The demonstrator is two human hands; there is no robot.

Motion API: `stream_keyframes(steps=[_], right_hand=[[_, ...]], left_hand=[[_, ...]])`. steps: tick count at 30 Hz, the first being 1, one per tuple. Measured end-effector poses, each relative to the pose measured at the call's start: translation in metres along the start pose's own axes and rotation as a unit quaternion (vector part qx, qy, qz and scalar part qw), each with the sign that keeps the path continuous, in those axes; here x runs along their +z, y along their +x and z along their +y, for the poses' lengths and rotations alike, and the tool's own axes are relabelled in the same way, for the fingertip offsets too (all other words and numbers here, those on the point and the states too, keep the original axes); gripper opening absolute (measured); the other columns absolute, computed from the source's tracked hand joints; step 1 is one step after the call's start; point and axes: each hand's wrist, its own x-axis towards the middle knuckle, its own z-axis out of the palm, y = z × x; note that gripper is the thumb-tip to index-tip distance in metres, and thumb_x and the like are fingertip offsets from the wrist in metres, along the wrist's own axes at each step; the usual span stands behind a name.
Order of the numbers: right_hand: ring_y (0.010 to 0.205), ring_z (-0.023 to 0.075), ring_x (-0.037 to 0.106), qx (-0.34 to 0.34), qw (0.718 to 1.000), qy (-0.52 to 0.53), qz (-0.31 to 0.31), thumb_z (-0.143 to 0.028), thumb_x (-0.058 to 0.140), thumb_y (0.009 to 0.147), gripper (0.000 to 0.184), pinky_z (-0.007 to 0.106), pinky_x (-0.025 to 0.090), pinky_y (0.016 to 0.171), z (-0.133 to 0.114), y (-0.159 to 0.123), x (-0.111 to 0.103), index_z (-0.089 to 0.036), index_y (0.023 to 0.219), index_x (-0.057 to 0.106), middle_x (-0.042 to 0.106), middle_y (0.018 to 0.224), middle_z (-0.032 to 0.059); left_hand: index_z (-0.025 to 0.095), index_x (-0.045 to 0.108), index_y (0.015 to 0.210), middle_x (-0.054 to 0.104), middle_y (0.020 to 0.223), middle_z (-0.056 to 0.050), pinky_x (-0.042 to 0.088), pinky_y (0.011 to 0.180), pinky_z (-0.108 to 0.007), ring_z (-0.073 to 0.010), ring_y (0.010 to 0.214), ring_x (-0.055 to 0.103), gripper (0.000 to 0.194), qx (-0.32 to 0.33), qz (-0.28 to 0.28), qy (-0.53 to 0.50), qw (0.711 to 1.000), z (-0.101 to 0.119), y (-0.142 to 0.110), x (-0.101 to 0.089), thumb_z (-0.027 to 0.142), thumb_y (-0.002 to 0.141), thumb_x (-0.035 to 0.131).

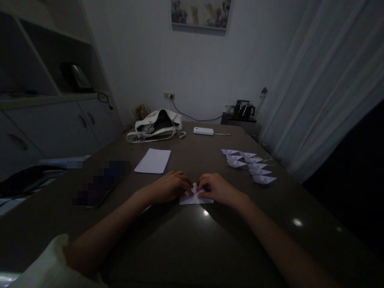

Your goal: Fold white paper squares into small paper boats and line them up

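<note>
A partly folded sheet of white paper [196,200] lies on the table in front of me, its lower edge straight and wide and its top narrowing to a point. My left hand [171,186] has its fingers curled on the paper's left side. From the other side, my right hand [220,189] pinches the paper near its middle, fingers and thumb close together. Both hands' fingers hide part of the upper folds. To the right stand several folded paper boats [260,171], grouped in rows. A stack of white paper [153,161] sits left of centre, beyond my left hand.
A white handbag [159,127] and a white power strip-like device [203,131] with a short cable lie at the table's far end. A blurred-out dark flat object [103,184] is at the left. A kettle [247,111] stands on a low stand behind.
</note>
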Motion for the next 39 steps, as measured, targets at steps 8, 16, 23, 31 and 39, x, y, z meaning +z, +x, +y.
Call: stream_keyframes(steps=[8, 16, 23, 31, 39], right_hand=[[0.074, 0.0124, 0.059, -0.008, 1.0, 0.007, 0.0, -0.016, 0.073, 0.07, 0.013, 0.022, 0.043, 0.066, 0.0, 0.0, 0.0, -0.015, 0.083, 0.069, 0.064, 0.087, 0.0036], [0.076, 0.0128, 0.059, -0.007, 1.0, 0.002, 0.005, -0.016, 0.073, 0.07, 0.013, 0.022, 0.043, 0.068, 0.0, 0.0, 0.0, -0.016, 0.082, 0.069, 0.065, 0.087, 0.0033], [0.075, 0.0127, 0.059, -0.014, 1.0, -0.002, 0.002, -0.017, 0.073, 0.07, 0.013, 0.022, 0.043, 0.067, 0.0, 0.0, 0.001, -0.015, 0.082, 0.069, 0.065, 0.087, 0.0038], [0.077, 0.0137, 0.06, -0.004, 1.0, -0.002, -0.01, -0.02, 0.072, 0.071, 0.013, 0.024, 0.043, 0.068, 0.001, 0.001, 0.0, -0.016, 0.083, 0.07, 0.065, 0.087, 0.0043], [0.077, 0.0137, 0.059, 0.008, 1.0, -0.005, -0.017, -0.018, 0.071, 0.072, 0.014, 0.024, 0.043, 0.069, -0.001, 0.001, -0.001, -0.017, 0.086, 0.069, 0.065, 0.088, 0.0043]], left_hand=[[0.032, 0.066, 0.103, 0.061, 0.114, 0.001, 0.037, 0.08, -0.034, -0.0217, 0.099, 0.049, 0.038, -0.002, -0.001, -0.007, 1.0, -0.001, -0.001, 0.001, 0.005, 0.079, 0.057], [0.03, 0.066, 0.1, 0.056, 0.125, 0.001, 0.037, 0.085, -0.034, -0.022, 0.107, 0.048, 0.035, 0.01, 0.004, -0.006, 1.0, -0.002, -0.001, 0.002, 0.004, 0.08, 0.054], [0.029, 0.063, 0.099, 0.056, 0.127, 0.004, 0.035, 0.085, -0.036, -0.0223, 0.107, 0.048, 0.035, -0.006, -0.006, 0.014, 1.0, 0.007, -0.001, -0.002, 0.004, 0.079, 0.05], [0.029, 0.063, 0.104, 0.057, 0.127, 0.002, 0.032, 0.085, -0.035, -0.0231, 0.109, 0.047, 0.035, -0.012, -0.016, 0.005, 1.0, 0.008, -0.001, -0.004, 0.006, 0.081, 0.048], [0.028, 0.061, 0.105, 0.056, 0.127, 0.002, 0.032, 0.084, -0.034, -0.0221, 0.107, 0.047, 0.037, -0.031, -0.028, 0.0, 0.999, 0.009, 0.0, -0.003, 0.004, 0.079, 0.048]])
